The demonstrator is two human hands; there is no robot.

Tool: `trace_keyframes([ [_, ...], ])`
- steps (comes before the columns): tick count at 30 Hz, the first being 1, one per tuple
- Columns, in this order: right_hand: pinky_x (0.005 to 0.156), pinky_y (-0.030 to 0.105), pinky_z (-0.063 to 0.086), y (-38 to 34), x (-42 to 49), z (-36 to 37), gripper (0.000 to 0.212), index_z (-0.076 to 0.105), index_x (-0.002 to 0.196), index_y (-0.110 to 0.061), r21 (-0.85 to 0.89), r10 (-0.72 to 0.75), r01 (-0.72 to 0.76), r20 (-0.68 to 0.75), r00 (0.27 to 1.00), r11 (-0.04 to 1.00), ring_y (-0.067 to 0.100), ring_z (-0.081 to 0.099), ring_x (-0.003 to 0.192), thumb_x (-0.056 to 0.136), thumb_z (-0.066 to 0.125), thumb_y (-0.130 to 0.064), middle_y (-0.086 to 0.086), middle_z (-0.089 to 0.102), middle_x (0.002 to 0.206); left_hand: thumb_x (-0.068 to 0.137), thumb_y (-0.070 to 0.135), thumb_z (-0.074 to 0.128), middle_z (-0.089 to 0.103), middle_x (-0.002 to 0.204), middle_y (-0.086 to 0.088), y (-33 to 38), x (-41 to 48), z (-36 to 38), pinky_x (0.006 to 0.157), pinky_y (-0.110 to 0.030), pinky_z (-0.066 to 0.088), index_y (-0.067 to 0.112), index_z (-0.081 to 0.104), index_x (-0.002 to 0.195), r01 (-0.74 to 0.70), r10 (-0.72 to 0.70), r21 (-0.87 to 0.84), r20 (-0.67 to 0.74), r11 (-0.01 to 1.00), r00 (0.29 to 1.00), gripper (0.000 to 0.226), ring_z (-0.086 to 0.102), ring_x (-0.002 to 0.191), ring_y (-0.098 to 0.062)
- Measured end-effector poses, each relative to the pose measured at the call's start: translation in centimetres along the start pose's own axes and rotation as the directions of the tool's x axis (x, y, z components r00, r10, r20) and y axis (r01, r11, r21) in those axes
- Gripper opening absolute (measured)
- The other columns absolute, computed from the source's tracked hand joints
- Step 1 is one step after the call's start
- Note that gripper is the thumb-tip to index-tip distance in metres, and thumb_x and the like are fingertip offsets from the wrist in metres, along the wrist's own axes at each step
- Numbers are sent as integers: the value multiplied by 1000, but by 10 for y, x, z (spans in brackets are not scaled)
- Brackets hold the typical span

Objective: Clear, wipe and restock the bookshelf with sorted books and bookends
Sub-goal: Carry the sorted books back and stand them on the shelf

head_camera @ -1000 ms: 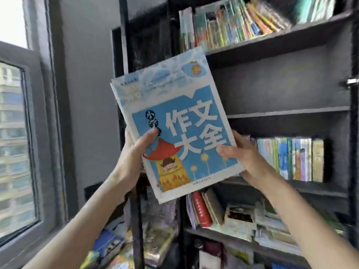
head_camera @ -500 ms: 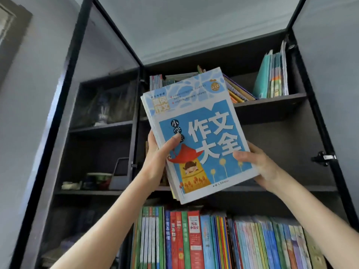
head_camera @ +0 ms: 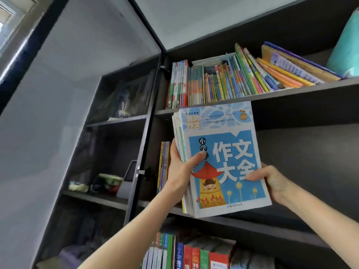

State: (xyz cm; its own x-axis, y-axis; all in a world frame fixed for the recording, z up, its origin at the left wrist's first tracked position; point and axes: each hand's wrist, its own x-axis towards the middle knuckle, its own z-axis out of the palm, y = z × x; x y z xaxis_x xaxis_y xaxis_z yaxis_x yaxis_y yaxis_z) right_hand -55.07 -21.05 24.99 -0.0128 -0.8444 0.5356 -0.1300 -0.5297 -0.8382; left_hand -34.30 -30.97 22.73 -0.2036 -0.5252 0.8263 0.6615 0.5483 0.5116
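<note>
I hold a stack of books [head_camera: 229,144] upright in front of the dark bookshelf [head_camera: 303,235]; the front cover is blue and white with large white characters. My left hand [head_camera: 180,167] grips the stack's left edge, thumb across the cover. My right hand [head_camera: 272,181] grips its lower right edge, thumb on the cover. The stack's bottom is level with the middle shelf board, whose compartment holds only a few thin books [head_camera: 164,166] standing at its far left.
The shelf above carries a row of colourful books [head_camera: 223,82], leaning at the right, beside a teal object [head_camera: 345,53]. More books [head_camera: 186,253] stand on the shelf below. An open glass door [head_camera: 93,105] hangs at left; behind it sit small objects [head_camera: 104,181].
The stack has gone up and towards the middle shelf, and the view has tilted upwards and closer. Both hands keep the same grip.
</note>
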Motion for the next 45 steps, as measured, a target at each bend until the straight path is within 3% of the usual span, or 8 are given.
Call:
trace_keyframes([
  [7,60,47,59,22,55,-21,115,57,116,-13,-78,29,-32,-42,999,996,40,70,90,6,93,-8,20,70,108,71,23,81,68,115,-7,-54,44,-23,84,-50,56,29,30,140,55,-55,-63,-2,997,998,86,71,95,-28],
  [16,59,47,58,68,134,-30,102,63,101,-2,-52,111,-113,-39,993,992,40,71,79,2,89,-2,23,71,97,48,64,78,64,114,11,-99,90,-52,90,-49,52,54,26,130,35,7,340,-123,940,992,98,66,102,-20],
  [20,68,46,58,87,146,-33,97,64,106,0,-118,168,-165,23,985,979,39,70,87,14,93,-2,24,70,105,52,71,62,49,115,12,-112,83,-51,99,-43,45,50,6,141,57,8,626,-101,778,995,106,51,112,-12],
  [24,82,49,55,81,143,-38,93,58,116,-6,-230,197,-187,21,980,955,37,66,102,32,97,-11,19,67,115,57,73,58,43,126,1,-115,86,-47,105,-45,39,38,-3,148,123,-14,690,-161,713,987,115,44,120,-19],
  [29,101,55,43,81,136,-31,87,52,121,-20,-421,204,-237,-123,971,876,27,67,105,44,92,-28,5,72,110,50,78,57,42,132,-3,-117,86,-53,99,-47,45,36,-3,148,161,-69,676,-161,719,984,122,50,119,-22],
  [35,95,57,48,84,132,-28,106,43,127,-18,-323,174,-208,-133,976,923,31,66,107,35,97,-22,11,69,116,40,86,52,39,137,0,-116,84,-54,95,-45,50,39,-8,148,163,-102,626,-132,763,986,133,56,115,-20],
  [40,102,58,42,78,124,-22,117,40,132,-20,-363,164,-214,-166,973,907,29,64,110,32,99,-28,9,69,115,47,98,42,20,157,-1,-110,82,-60,113,-51,28,33,-1,152,151,-121,521,-91,840,988,131,30,141,-24],
  [45,104,48,39,70,109,0,112,6,146,-42,-631,-123,-112,-316,941,768,12,49,119,68,84,-19,-18,52,118,63,70,69,70,113,-3,-111,93,-82,95,-52,49,24,45,132,289,-302,143,84,947,949,87,69,100,-25],
])
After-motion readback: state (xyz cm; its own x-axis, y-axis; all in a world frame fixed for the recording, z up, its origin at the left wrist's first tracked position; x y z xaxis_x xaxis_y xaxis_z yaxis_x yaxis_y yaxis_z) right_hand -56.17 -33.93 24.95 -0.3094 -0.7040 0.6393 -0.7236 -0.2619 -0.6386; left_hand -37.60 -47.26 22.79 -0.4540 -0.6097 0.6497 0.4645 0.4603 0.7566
